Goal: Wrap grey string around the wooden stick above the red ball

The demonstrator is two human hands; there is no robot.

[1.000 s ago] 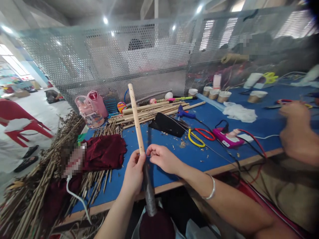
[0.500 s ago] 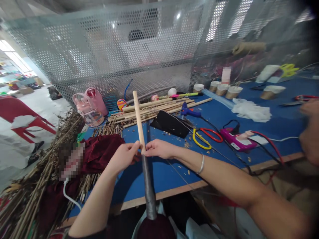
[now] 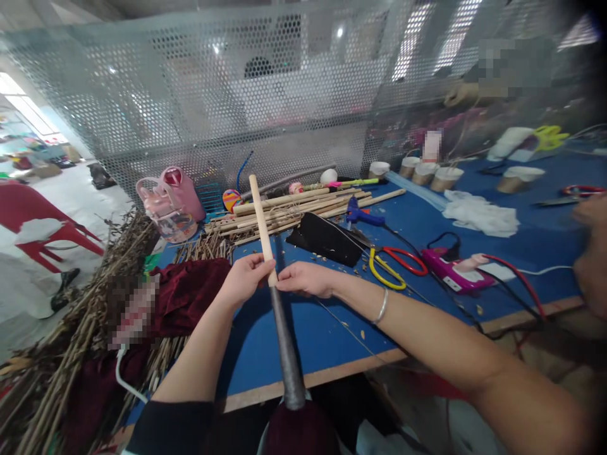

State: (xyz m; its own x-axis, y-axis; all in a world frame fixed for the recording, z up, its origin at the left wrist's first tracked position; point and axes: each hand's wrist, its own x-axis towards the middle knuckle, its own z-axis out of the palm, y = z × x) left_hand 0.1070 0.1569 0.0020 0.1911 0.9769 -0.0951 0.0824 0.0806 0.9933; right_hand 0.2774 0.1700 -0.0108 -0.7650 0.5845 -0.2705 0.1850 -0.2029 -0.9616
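Observation:
A pale wooden stick [image 3: 260,218] slants up in front of me, its lower part dark grey and smooth like a sleeve or wrapping [image 3: 284,341]. The stick's near end meets a dark red rounded bundle [image 3: 300,433] at my lap. My left hand [image 3: 247,278] grips the wood from the left, thumb across it just above the grey edge. From the right, my right hand [image 3: 306,279] pinches at the same edge, fingertips pressed together against the stick. Whether a thin strip lies between those fingertips is hidden.
Thin wooden sticks [image 3: 322,205] lie across the blue table [image 3: 256,354]. To the right are a blue glue gun [image 3: 363,213], scissors [image 3: 386,268] and a purple power strip [image 3: 455,272]. Dry stalks [image 3: 61,354] and dark red cloth [image 3: 194,297] are left. Another person's hand [image 3: 590,253] shows far right.
My left hand has shifted slightly up the stick, its thumb now lying across the wood. The stick's top has tipped a little left. My right hand stays by the grey edge.

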